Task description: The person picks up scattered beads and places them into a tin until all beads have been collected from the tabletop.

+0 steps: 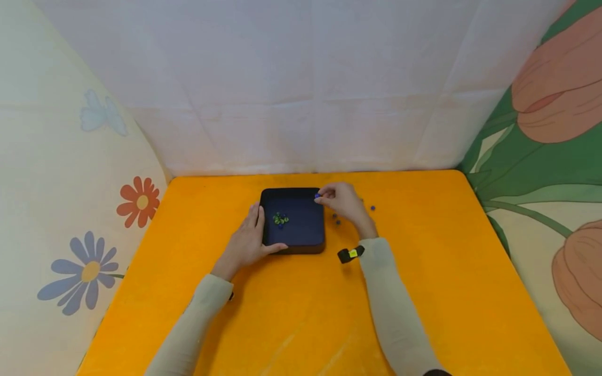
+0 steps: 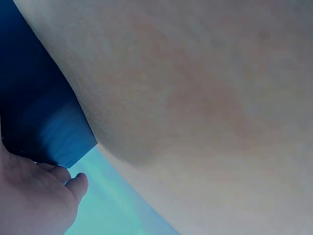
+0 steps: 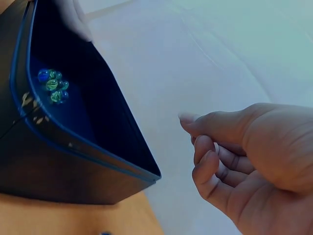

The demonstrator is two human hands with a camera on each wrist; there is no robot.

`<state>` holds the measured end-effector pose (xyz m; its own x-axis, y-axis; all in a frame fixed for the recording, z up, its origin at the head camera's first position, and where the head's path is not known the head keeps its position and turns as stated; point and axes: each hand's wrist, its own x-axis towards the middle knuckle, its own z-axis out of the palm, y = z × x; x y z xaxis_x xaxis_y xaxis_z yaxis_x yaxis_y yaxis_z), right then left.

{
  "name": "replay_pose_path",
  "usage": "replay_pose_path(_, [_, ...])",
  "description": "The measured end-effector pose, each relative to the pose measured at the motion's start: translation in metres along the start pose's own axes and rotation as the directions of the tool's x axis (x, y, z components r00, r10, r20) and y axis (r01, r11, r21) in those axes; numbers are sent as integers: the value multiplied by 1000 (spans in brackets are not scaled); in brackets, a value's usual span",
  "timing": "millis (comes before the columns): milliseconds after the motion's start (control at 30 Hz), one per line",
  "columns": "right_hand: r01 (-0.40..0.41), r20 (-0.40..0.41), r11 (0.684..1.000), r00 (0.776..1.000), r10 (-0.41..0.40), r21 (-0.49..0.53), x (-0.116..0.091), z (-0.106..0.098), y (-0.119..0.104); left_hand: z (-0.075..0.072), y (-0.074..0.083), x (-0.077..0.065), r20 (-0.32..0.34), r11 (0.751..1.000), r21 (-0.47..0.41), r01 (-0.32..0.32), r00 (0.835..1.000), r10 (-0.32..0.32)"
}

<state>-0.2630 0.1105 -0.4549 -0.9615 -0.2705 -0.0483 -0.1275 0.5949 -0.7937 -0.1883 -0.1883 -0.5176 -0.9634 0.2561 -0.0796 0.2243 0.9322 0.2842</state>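
Note:
A dark square box with low walls stands on the table. A cluster of green and blue marbles lies in its left part, also seen as the glass marbles in the right wrist view. My left hand rests against the box's left wall with straight fingers, its thumb along the front rim. Over the far right corner, my right hand pinches a blue marble between thumb and fingertips. In the right wrist view that marble is hidden behind the fingers of my right hand.
Several loose blue marbles lie on the orange tabletop right of the box, partly below my right hand; a farther one sits beyond the wrist. A white cloth wall rises behind the table.

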Motion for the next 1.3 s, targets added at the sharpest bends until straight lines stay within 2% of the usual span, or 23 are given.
replay_pose_path(400, [25, 30, 999, 999, -25, 22, 15, 8, -9, 0, -1, 1, -1, 1000, -7, 4, 1000, -4])
replay_pose_path(633, [63, 59, 998, 996, -63, 3, 27, 13, -12, -2, -1, 0, -11, 1000, -11, -2, 1000, 2])
replay_pose_path(1300, [89, 171, 995, 982, -81, -37, 56, 32, -23, 0, 1, -1, 1, 1000, -21, -8, 1000, 8])
